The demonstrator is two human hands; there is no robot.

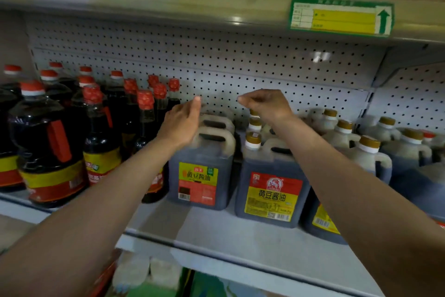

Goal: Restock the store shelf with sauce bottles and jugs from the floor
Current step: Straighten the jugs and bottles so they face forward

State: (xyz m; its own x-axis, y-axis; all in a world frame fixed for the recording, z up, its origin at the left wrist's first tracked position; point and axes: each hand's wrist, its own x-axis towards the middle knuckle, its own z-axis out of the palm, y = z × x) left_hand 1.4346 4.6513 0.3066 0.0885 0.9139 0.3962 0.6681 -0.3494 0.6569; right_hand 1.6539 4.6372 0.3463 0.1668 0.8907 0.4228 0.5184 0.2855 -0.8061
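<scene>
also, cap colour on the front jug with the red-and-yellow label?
Gold cap over a white collar, clearest in the head view.

Two bare forearms reached forward and upward, converging. Left hand (181,121): raised edge-on, fingers straight and together, pointing up, holding nothing. Right hand (266,104): bent at the wrist, fingers loosely curled and drooping leftward, tips bunched, holding nothing. Hands near, apart.
</scene>
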